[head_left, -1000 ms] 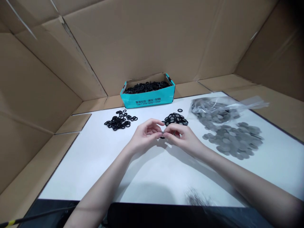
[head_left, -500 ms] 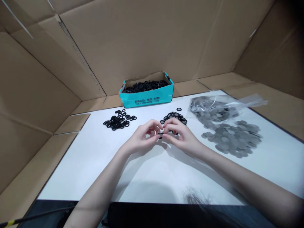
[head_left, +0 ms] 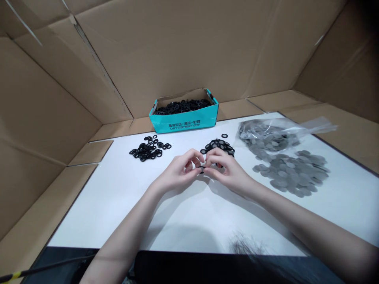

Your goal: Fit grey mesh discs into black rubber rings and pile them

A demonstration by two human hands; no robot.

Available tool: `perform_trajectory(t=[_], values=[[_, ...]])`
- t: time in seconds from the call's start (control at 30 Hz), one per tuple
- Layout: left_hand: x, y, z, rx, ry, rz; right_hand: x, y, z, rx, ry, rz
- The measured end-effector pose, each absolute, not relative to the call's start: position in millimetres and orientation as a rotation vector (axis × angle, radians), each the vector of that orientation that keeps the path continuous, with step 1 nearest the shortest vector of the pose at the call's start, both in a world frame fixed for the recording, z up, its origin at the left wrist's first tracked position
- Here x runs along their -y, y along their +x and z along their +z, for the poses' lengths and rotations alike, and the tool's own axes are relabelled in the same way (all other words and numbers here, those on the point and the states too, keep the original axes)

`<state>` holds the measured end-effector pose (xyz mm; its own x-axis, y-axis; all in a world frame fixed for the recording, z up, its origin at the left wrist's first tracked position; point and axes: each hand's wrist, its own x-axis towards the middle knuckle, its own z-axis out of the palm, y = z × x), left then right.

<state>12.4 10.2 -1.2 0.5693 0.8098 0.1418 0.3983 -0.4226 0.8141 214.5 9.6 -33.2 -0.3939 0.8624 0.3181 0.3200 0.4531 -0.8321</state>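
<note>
From my remote view I have both hands together over the middle of the bench (head_left: 183, 221), fingers curled and the gap between them narrow. The left hand (head_left: 180, 169) and right hand (head_left: 229, 169) pinch one small black ring (head_left: 201, 170) between the thumbs and fingers; I cannot tell how a disc sits in it. Just beyond, on the far-edge side, lies a pile of black rings with grey centres (head_left: 218, 146), partly behind my right hand, with one stray piece (head_left: 224, 135) nearer the far edge. Loose black rings (head_left: 146, 151) heap toward the far left corner. A turquoise box (head_left: 186, 120) full of black rings stands at the far edge. Toward the right edge grey discs (head_left: 293, 173) spread out, touching a clear bag (head_left: 269, 136) of discs near the far right corner.
</note>
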Motion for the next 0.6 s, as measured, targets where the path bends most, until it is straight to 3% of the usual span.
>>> perform_trajectory(t=[0.6], values=[[-7.6,19.5,-3.3,-1.018,2.042,0.821,-11.8,216.5,-27.4,1.914,-0.987,0.853]])
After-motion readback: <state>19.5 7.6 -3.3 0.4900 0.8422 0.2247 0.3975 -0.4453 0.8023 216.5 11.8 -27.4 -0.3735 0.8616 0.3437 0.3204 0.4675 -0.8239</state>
